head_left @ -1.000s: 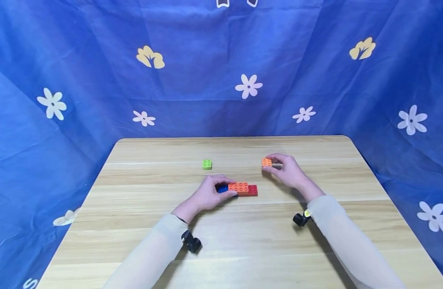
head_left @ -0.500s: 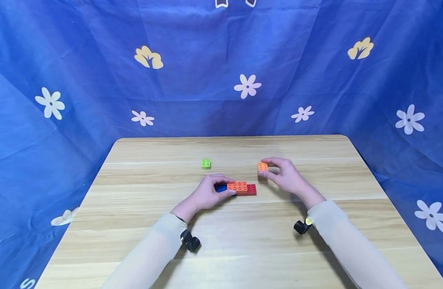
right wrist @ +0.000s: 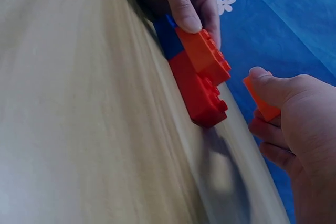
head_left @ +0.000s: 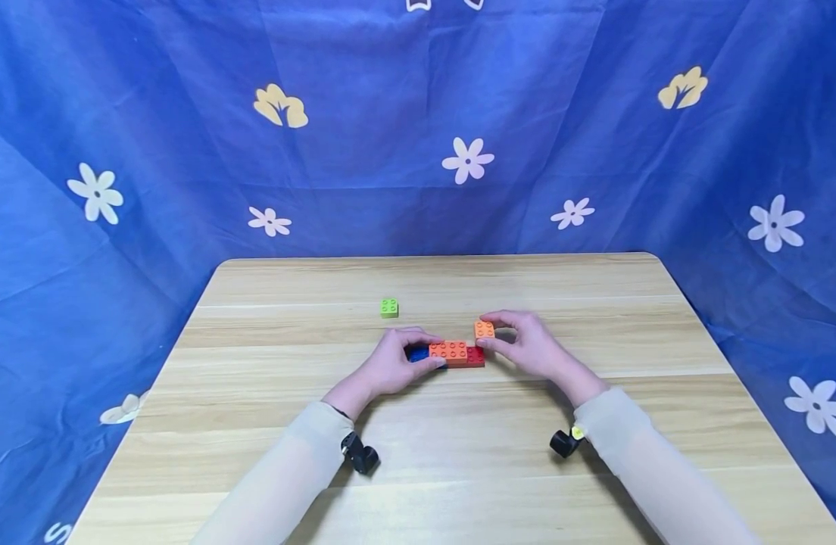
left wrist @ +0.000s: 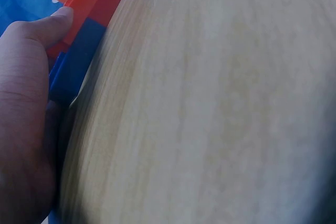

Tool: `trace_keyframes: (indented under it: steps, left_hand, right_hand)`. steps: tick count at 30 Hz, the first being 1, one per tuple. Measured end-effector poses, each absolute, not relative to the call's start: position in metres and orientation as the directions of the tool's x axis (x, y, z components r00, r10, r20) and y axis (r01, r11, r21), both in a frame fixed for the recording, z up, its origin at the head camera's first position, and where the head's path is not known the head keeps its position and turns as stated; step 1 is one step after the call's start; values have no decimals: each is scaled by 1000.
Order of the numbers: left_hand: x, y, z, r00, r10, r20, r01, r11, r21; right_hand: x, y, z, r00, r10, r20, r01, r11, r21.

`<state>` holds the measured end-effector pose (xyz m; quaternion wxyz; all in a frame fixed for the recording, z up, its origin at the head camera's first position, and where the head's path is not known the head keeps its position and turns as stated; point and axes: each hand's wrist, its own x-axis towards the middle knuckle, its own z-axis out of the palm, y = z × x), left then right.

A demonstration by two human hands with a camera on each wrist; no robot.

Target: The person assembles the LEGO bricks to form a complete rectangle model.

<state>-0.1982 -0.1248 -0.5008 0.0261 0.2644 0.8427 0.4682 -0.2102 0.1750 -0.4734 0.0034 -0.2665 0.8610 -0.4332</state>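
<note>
Mid-table, a long orange-red brick (head_left: 448,351) bridges the tops of a blue brick (left wrist: 79,59) and a red brick (right wrist: 197,95). My left hand (head_left: 391,365) grips the long brick at its left end, thumb on the near side and fingers on the far side. In my right hand (head_left: 530,347), a small light-orange brick (head_left: 484,329) with studs up is pinched between thumb and fingers. It is held just above and behind the red brick's exposed studs; the right wrist view shows a gap between them. The left hand covers part of the blue brick.
A small lime-green brick (head_left: 389,307) sits on the wooden table (head_left: 418,469), behind the joined bricks and to the left. A blue flowered cloth (head_left: 363,151) hangs behind the table and at both sides.
The right hand has carried the small light-orange brick leftward and nearer, from the back right to beside the joined bricks. My left hand has kept its grip in place.
</note>
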Motion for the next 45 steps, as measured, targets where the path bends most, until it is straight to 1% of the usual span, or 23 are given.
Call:
trace_keyframes:
  steps: [13, 24, 32, 39, 45]
  left_hand:
    - [-198, -125, -501, -852, 479, 213, 432, 413, 801]
    - [-198, -122, -502, -850, 479, 217, 434, 405, 805]
    - [-199, -122, -504, -853, 473, 223, 432, 398, 810]
    - [-200, -122, -504, -844, 476, 247, 456, 396, 797]
    - [-199, -123, -504, -850, 471, 236, 444, 400, 801]
  right_hand:
    - [-198, 167, -484, -852, -488, 189, -445, 486, -753]
    - [-193, 169, -489, -838, -512, 188, -467, 496, -732]
    - [-195, 171, -485, -830, -528, 181, -468, 481, -741]
    - [-197, 170, -485, -826, -528, 198, -487, 492, -722]
    - [-200, 168, -487, -813, -548, 198, -507, 497, -704]
